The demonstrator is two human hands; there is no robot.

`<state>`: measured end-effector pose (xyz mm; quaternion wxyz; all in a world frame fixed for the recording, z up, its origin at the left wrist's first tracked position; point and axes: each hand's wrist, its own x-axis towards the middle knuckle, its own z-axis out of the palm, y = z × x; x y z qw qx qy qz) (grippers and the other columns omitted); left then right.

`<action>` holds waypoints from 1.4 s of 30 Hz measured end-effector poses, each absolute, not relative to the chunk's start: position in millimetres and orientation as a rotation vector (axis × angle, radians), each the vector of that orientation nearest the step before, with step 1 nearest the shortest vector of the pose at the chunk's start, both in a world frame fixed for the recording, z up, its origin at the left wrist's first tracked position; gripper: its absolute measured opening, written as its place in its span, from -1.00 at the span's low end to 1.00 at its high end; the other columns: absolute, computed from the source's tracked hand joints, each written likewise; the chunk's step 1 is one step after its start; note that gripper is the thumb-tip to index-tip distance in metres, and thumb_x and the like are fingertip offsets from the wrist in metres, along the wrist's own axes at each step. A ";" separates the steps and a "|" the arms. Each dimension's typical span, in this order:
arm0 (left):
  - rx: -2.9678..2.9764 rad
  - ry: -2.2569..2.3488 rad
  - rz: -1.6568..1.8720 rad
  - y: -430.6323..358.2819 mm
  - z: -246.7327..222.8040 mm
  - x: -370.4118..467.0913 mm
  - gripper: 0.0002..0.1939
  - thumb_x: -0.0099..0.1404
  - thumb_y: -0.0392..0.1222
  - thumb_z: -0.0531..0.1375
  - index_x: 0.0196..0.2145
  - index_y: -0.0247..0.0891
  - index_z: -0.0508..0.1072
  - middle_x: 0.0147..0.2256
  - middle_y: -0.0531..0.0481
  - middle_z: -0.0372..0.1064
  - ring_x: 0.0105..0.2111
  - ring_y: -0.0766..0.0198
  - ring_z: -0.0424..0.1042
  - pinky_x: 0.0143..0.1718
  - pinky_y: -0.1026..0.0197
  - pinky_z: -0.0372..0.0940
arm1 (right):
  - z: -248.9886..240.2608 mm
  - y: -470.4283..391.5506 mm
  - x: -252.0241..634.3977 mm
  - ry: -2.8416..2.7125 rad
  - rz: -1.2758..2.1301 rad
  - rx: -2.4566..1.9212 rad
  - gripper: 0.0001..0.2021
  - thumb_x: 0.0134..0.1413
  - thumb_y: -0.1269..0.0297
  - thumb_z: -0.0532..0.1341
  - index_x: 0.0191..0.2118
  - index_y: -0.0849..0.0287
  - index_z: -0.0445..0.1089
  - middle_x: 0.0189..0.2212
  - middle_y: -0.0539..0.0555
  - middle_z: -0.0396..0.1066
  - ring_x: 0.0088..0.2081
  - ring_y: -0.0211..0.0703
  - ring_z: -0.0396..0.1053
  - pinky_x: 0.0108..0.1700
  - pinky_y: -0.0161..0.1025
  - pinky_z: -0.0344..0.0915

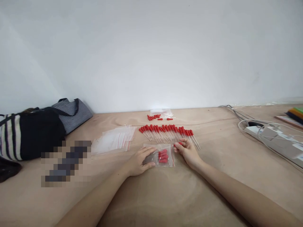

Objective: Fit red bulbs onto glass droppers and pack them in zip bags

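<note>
A clear zip bag [170, 160] with a red seal line lies flat on the wooden table, with several red rubber bulbs [163, 156] inside. My left hand [140, 160] rests on the bag's left part, thumb and fingers apart. Just right of the bag's opening, my right hand [188, 153] pinches a red-tipped dropper [178, 144] between thumb and fingers. Beyond the hands, a row of droppers with red bulbs [165, 128] and pale, thin stems spreads side by side.
Empty zip bags [111, 140] are stacked at the left. Loose red bulbs [153, 117] lie at the back by a small clear bag [163, 112]. Dark bags [40, 132] stand far left; a power strip [276, 140] with cables is at right, near coloured items [295, 113].
</note>
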<state>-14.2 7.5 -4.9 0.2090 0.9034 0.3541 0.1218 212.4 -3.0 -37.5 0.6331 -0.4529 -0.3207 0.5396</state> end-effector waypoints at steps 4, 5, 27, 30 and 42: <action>2.507 1.008 0.338 7.9 -5.7 -14.0 -0.45 0.17 -0.01 0.07 0.09 -0.19 0.08 0.09 -0.06 0.08 0.10 0.11 0.02 0.12 -0.04 -0.12 | -36.4 -1.8 205.9 -0.710 1.255 -1.044 -0.64 -0.42 0.21 0.36 -0.45 0.18 0.20 -0.61 -0.07 0.33 -0.55 -0.33 0.33 -0.44 -0.36 0.32; 2.501 1.015 0.343 7.8 -5.5 -14.0 -0.45 0.17 -0.01 0.07 0.10 -0.19 0.08 0.09 -0.06 0.08 0.10 0.11 0.02 0.11 -0.04 -0.11 | -36.2 -1.4 204.9 -0.704 1.276 -1.032 -0.66 -0.41 0.20 0.35 -0.46 0.19 0.23 -0.59 -0.06 0.34 -0.52 -0.33 0.35 -0.40 -0.35 0.33; 2.500 0.986 0.398 9.1 -5.3 -14.0 -0.47 0.16 -0.04 0.09 0.08 -0.16 0.11 0.08 -0.04 0.11 0.09 0.13 0.06 0.13 -0.05 -0.14 | -35.4 17.1 212.8 -1.458 0.952 -1.203 -0.59 -0.32 0.35 0.27 -0.19 0.15 0.33 -0.39 -0.01 0.38 -0.68 -0.49 0.10 -0.64 -0.46 0.10; 2.491 0.986 0.400 9.4 -5.8 -13.9 -0.47 0.15 -0.05 0.10 0.07 -0.16 0.12 0.08 -0.05 0.11 0.09 0.11 0.05 0.12 -0.06 -0.13 | -35.8 23.2 213.2 -1.580 1.126 -1.146 -0.59 -0.20 0.30 0.21 -0.10 0.11 0.31 -0.43 -0.02 0.39 -0.69 -0.46 0.14 -0.66 -0.45 0.11; 2.489 0.979 0.459 12.7 -4.3 -20.9 -0.42 0.08 -0.02 0.15 0.06 -0.17 0.14 0.09 -0.08 0.09 0.11 0.09 0.00 0.08 -0.02 -0.02 | -35.7 9.9 215.6 -1.596 0.931 -1.292 -0.80 -0.33 0.26 0.28 -0.64 0.21 0.23 -0.70 -0.10 0.23 -0.64 -0.41 0.11 -0.61 -0.43 0.06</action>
